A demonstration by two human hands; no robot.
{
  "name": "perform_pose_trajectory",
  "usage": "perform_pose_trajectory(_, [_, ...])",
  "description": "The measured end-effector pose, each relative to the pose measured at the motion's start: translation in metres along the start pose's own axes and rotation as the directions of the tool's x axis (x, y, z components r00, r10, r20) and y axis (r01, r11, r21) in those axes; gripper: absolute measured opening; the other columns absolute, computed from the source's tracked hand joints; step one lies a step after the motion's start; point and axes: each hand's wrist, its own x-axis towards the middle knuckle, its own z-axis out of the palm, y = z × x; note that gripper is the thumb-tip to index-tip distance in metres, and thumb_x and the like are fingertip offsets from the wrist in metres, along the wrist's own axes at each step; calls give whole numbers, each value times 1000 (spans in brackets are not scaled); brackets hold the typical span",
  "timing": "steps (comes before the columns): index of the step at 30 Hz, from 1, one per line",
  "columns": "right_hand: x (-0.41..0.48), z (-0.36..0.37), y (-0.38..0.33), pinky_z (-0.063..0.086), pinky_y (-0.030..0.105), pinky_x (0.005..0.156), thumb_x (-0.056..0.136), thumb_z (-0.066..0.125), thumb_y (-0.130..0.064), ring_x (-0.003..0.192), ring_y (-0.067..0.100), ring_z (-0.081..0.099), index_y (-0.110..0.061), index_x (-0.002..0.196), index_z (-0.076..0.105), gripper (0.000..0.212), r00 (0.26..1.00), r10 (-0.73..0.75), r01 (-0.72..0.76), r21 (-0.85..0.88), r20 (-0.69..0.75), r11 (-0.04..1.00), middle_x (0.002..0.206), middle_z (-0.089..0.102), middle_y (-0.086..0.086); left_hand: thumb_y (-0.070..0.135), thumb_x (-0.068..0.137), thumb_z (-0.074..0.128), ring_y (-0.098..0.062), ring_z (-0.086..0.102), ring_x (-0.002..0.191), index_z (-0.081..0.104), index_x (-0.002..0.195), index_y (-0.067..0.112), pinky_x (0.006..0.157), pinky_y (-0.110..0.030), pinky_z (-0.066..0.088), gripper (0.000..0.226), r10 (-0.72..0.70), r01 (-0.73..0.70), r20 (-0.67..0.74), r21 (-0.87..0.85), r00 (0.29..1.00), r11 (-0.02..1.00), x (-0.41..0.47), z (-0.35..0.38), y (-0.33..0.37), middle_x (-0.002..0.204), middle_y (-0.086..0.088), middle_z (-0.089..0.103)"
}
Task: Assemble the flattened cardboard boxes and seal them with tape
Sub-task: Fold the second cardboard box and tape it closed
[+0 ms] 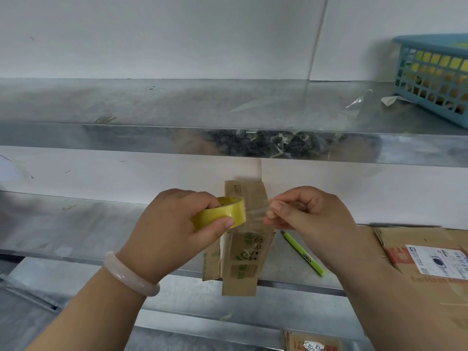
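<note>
While the left hand (174, 224) curls around the yellow tape roll (219, 214), the right hand (311, 211) pinches the free end of the clear strip (254, 216) stretched between them. Just below, the small cardboard box (243, 262) stands on the steel counter (101, 229), with a green pen (302, 253) beside it and flattened cartons (410, 239) at right.

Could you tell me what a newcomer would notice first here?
At centre, the left hand grips a yellow tape roll while the right hand pinches its clear tape end, stretched in front of a small cardboard box on the metal shelf. A lime-green pen-shaped tool lies right of the box, and a blue basket sits upper right.
</note>
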Motion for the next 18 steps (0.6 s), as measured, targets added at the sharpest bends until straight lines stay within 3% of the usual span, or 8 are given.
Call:
perform_pose_trajectory(5, [-9, -3, 3, 57, 19, 69, 89, 68, -13, 72, 14, 74, -13, 86, 71, 4, 999, -44, 43, -32, -21, 999, 75, 75, 0, 71, 77, 47, -10, 45, 49, 56, 63, 24, 54, -24, 34, 49, -17, 24, -33, 230, 999, 973, 0, 6, -8, 53, 13, 45])
perform_pose_trajectory(9, [-9, -10, 3, 54, 13, 64, 90, 67, -14, 70, 13, 74, -12, 87, 70, 5, 998, -34, 32, -29, -46, 999, 74, 75, 0, 72, 83, 39, -6, 45, 50, 54, 63, 26, 56, -25, 37, 53, -6, 15, -55, 178, 998, 984, -2, 7, -17, 52, 15, 43])
perform_pose_trajectory(11, [-8, -16, 4, 51, 10, 61, 90, 67, -15, 70, 13, 74, -13, 87, 70, 5, 998, -23, 22, -19, -57, 1000, 74, 75, 0, 63, 89, 40, -8, 49, 58, 53, 69, 31, 71, -36, 49, 40, -9, 11, -41, 50, 999, 999, -4, 7, -22, 56, 15, 47])
perform_pose_trajectory(13, [-7, -19, 8, 50, 9, 60, 89, 67, -16, 69, 13, 74, -13, 85, 70, 5, 998, -15, 14, -10, -67, 1000, 74, 75, 0, 54, 91, 41, -8, 51, 61, 52, 71, 33, 88, -46, 49, 31, 5, -4, -48, 25, 999, 1000, -7, 6, -27, 59, 16, 50])
perform_pose_trajectory(16, [-8, -21, 20, 56, 16, 63, 89, 68, -16, 71, 15, 74, -16, 84, 71, 6, 997, 32, -33, -11, -64, 999, 74, 75, 1, 56, 90, 42, -9, 47, 53, 59, 65, 25, 87, -43, 50, 44, 40, -29, -67, 154, 997, 988, -9, 9, -31, 55, 14, 51])
perform_pose_trajectory(18, [-8, -24, 32, 59, 28, 72, 89, 68, -18, 72, 17, 74, -17, 83, 71, 7, 994, 79, -80, -14, -82, 997, 75, 75, 2, 61, 88, 43, -11, 43, 46, 60, 59, 20, 73, -35, 49, 54, 61, -35, -80, 301, 995, 953, -10, 15, -34, 49, 11, 48])
